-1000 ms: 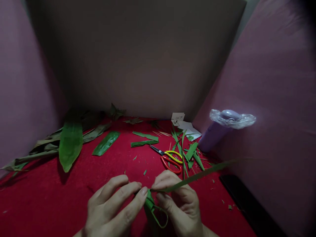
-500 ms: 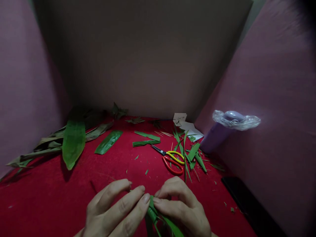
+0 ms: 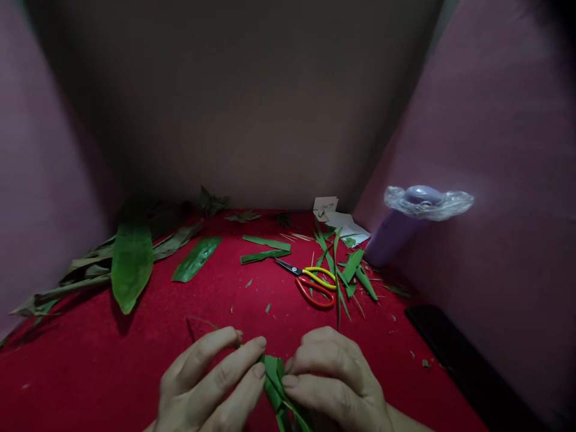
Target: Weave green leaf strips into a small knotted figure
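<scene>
Between my two hands, low in the middle of the view, is a folded green leaf strip (image 3: 274, 384). My left hand (image 3: 213, 384) pinches its left side between thumb and fingertips. From the right, my right hand (image 3: 335, 381) presses thumb and curled fingers on the other edge. The strip's lower part runs down past the bottom of the frame, partly hidden by my right thumb. A thin stem (image 3: 202, 322) sticks out beyond my left fingers. Ahead of my hands lie open scissors (image 3: 310, 282) with one yellow and one red handle.
Cut leaf pieces (image 3: 353, 266) are heaped right of the scissors, near white paper (image 3: 346, 228). A broad leaf (image 3: 132, 264) rests on dried leaves (image 3: 76, 288) at left. A purple bottle (image 3: 391, 237) with clear plastic and a black flat object (image 3: 459, 354) stand right on the red cloth (image 3: 90, 366).
My hands have drawn slightly apart, and more of the folded leaf strip shows between them. My right thumb has shifted a little right and down. The camera view has tilted slightly.
</scene>
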Demonstrator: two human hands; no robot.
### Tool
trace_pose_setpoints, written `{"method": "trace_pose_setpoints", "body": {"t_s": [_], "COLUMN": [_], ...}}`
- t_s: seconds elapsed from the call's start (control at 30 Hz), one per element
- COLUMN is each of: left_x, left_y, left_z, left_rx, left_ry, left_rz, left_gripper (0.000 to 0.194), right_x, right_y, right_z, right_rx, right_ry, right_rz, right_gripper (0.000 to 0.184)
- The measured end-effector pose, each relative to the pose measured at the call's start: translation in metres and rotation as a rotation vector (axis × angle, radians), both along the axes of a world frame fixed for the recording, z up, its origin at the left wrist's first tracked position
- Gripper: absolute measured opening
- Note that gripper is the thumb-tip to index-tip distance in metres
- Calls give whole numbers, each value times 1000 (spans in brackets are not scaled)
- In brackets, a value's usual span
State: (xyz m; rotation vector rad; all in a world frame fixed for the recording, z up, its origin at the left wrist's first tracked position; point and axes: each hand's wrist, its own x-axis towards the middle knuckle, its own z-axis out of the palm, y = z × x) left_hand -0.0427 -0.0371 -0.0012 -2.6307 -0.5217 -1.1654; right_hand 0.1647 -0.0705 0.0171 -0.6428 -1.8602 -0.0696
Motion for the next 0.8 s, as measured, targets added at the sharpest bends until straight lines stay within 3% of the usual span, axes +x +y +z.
{"method": "trace_pose_setpoints", "body": {"t_s": [0.33, 0.53, 0.7, 0.8], "left_x": [-5, 5, 9, 7], "left_y": [7, -3, -7, -4], "left_z": [-2, 0, -1, 3], "left_rx": [139, 28, -15, 9], "left_ry": [123, -36, -119, -115], "left_rz": [-9, -37, 25, -1], "left_gripper": [20, 19, 22, 23], "right_x": [2, 0, -4, -6], "right_y": [0, 2, 4, 3], "right_z": [3, 0, -7, -6], "right_rx": [42, 47, -99, -221], "right_ry": [-42, -7, 202, 293], "right_rz": [-4, 20, 86, 44], "right_gripper": [17, 10, 11, 9]}}
